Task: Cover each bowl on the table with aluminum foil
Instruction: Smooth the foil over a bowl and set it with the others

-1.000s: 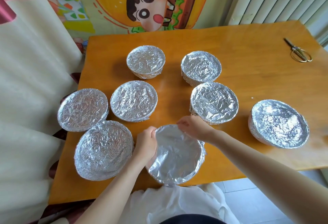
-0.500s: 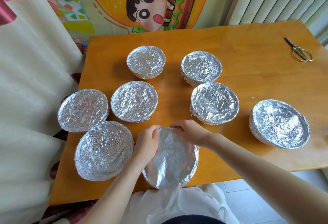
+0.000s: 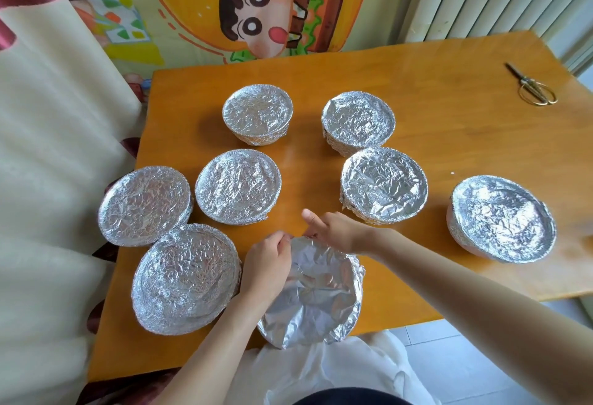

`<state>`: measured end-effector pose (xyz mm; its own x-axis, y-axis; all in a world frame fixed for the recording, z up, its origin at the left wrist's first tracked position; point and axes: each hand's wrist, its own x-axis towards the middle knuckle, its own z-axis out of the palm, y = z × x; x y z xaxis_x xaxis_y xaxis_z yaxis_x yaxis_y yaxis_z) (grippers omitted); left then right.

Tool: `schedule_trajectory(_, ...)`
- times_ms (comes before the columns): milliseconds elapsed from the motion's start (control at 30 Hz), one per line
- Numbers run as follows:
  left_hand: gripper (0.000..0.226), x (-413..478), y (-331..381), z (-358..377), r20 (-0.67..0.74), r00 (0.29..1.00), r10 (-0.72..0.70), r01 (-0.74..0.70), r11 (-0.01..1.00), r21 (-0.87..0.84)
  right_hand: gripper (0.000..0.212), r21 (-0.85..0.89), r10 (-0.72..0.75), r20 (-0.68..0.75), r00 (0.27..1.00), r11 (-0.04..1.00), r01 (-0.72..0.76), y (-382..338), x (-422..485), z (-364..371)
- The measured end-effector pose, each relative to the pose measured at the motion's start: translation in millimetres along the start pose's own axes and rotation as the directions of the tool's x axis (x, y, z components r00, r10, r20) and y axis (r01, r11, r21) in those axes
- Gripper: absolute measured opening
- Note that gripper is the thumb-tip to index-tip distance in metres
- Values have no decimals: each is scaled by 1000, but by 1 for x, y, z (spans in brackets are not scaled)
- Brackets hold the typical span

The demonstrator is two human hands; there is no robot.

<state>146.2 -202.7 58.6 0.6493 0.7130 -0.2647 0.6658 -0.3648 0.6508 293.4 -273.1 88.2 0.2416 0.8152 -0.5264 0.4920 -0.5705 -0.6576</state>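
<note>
The bowl (image 3: 308, 318) being covered is found at the near edge of the desk (image 3: 449, 154), tilted toward the person and hanging partly past that edge. Its aluminum foil (image 3: 324, 273) is laid over the mouth and folded down the sides, and is less crinkled than on the rest. The bowl's far left rim is held by the left grip (image 3: 268, 263), with fingers curled over the foil edge. The foil at the far rim is pinched by the right grip (image 3: 337, 233), with one digit left sticking out. Seven other foil-covered bowls (image 3: 237, 186) are set across the desk, two of them just beside each other at the near left. Scissors (image 3: 534, 88) are laid near the far right corner.
</note>
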Motion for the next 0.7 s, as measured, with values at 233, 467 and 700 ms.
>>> schedule_trajectory(233, 30, 1, 6, -4, 25, 1000, 14, -13, 998, -66, 76, 10, 6, -62, 998, 1000, -5, 5, 3, 1)
schedule_trajectory(467, 40, 0, 22, -5, 42, 997, 64, -61, 996, -72, 83, 8, 145, 48, 988, 989, -146, 8, 14, 1)
schedule_trajectory(700, 36, 0, 23, -5, -5, 991, 136, -136, 988, -70, 82, 124, 139, 46, 989, 982, -143, 12, 19, -4)
